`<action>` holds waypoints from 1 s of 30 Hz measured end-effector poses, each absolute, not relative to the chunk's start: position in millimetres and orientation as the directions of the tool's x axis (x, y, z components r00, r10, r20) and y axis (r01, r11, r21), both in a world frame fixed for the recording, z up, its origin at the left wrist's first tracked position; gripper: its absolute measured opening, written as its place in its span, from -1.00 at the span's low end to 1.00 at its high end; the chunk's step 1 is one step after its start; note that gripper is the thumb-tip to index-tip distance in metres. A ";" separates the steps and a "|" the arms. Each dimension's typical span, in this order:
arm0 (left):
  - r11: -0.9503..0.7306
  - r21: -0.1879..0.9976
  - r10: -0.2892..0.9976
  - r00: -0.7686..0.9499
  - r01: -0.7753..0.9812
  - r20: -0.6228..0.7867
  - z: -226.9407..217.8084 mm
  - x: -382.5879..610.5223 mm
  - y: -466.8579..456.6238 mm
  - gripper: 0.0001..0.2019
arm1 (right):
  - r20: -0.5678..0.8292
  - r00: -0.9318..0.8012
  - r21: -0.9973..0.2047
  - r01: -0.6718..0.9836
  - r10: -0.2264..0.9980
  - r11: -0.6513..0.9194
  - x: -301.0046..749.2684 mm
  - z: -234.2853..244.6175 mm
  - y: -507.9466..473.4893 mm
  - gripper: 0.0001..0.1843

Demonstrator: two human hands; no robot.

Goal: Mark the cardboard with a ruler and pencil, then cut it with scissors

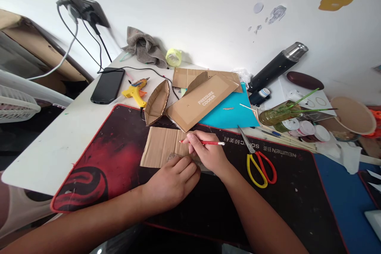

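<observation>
My right hand (206,152) is closed around a red pencil (212,143), whose tip rests over a flat piece of brown cardboard (160,145) on the black and red desk mat (113,154). My left hand (172,180) presses, fingers curled, on the cardboard's near edge, where a clear ruler (178,156) partly shows under the fingers. A cardboard boat shape (157,103) stands just beyond the flat piece.
Yellow and red scissors (258,162) lie right of my hands. A "pressure cooker" cardboard flap (202,101) rests on a teal sheet (232,113). A yellow glue gun (136,91), phone (107,84), black flask (276,65), paint jars (300,127) and a paper bowl (354,115) crowd the table's far side.
</observation>
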State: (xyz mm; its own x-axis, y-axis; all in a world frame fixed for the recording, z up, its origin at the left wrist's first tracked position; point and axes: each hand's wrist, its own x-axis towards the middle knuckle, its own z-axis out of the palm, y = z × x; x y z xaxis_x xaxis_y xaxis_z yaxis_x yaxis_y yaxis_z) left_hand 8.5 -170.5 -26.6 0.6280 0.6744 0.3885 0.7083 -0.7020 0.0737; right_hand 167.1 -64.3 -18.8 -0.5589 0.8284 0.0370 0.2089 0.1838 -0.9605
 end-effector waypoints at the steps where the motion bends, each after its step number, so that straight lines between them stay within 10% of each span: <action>1: -0.702 0.071 0.675 0.630 0.709 0.383 -26.7 8.5 -170.4 -0.70 | 0.037 -0.561 -0.960 0.209 0.827 0.185 167.1 -18.8 -64.4 -0.46; 30: -0.700 0.102 0.684 0.624 0.707 0.378 -26.1 9.3 -170.3 -0.71 | 0.052 -0.560 -0.962 0.196 0.827 0.193 167.3 -19.8 -63.6 -0.50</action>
